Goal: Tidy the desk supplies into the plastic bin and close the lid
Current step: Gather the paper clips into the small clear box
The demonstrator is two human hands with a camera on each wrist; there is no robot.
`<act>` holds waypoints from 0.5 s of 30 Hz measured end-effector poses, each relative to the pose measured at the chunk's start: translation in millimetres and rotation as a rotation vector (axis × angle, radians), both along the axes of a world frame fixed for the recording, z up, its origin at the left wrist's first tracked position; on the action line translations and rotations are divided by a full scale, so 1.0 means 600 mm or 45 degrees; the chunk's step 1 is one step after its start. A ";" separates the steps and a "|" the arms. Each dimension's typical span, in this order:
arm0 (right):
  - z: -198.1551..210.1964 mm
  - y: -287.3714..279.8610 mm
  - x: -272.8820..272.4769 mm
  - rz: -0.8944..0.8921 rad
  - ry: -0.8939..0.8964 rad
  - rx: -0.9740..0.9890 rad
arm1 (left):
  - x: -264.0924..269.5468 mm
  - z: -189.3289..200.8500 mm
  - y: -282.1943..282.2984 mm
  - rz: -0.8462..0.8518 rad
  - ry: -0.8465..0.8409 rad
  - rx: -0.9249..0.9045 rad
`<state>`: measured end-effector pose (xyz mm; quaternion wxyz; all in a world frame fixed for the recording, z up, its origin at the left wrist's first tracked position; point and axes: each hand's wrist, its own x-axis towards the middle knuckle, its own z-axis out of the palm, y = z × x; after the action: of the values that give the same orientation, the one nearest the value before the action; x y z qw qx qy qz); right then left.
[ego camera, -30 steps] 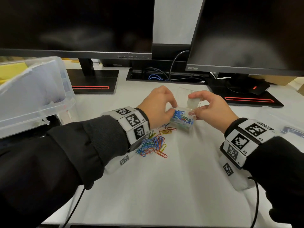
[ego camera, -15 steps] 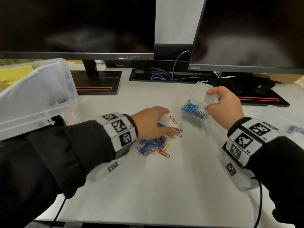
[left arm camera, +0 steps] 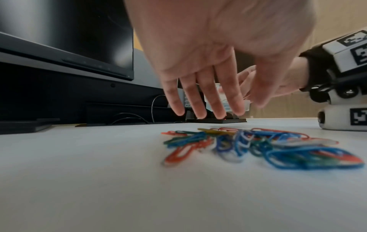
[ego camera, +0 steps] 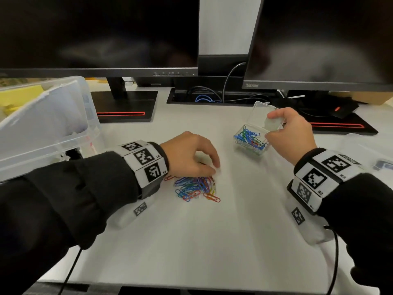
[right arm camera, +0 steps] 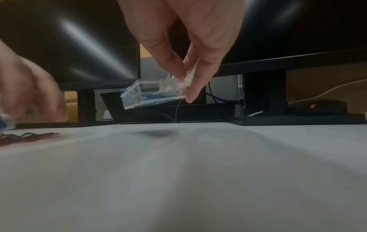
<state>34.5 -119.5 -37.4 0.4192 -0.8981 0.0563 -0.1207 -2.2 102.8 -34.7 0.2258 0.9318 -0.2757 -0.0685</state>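
At the far left of the white desk (ego camera: 191,241) stands the clear plastic bin (ego camera: 63,133), open at the top, with yellow paper showing behind its wall. Just right of it the left hand (ego camera: 189,155) hovers palm-down over a loose heap of coloured paper clips (ego camera: 196,188) lying on the desk; its fingers (left arm camera: 200,100) hang nearly straight and slightly spread above the far edge of the heap, and in the left wrist view they hold nothing and clear the surface. Behind the hand a dark monitor (ego camera: 95,33) sits on its black stand. Further right, well apart from the heap, the right hand (ego camera: 291,133) holds a small clear clip box (ego camera: 252,141) off the desk, thumb and fingertips (right arm camera: 190,92) pinching its near end, so that the box tilts with its far end lower. Its hinged lid stands open, and blue, green and red clips lie inside. A second dark monitor (ego camera: 319,39) rises behind it, and a black mouse (ego camera: 344,108) rests on that monitor's base at the far right.
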 end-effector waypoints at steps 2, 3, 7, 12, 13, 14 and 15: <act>0.001 0.005 -0.003 0.025 0.011 0.011 | -0.007 0.000 0.002 0.003 0.060 0.085; 0.001 0.007 -0.004 0.044 0.016 0.013 | -0.011 -0.003 0.004 0.012 0.140 0.204; 0.002 0.014 -0.007 0.109 0.012 0.015 | -0.026 -0.014 0.026 0.046 0.276 0.459; -0.003 0.013 -0.005 0.147 0.061 -0.076 | -0.023 -0.010 0.028 0.007 0.161 0.220; -0.004 0.013 -0.006 0.153 0.075 -0.079 | -0.023 -0.011 0.028 0.017 0.166 0.196; -0.004 0.013 -0.007 0.161 0.085 -0.077 | -0.022 -0.011 0.029 0.025 0.166 0.180; -0.004 0.013 -0.007 0.176 0.097 -0.076 | -0.020 -0.011 0.031 0.027 0.165 0.170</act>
<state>30.1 -111.5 -40.0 0.3972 -0.9158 0.0065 -0.0587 -14.0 121.1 -41.4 0.1813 0.9413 -0.2456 -0.1444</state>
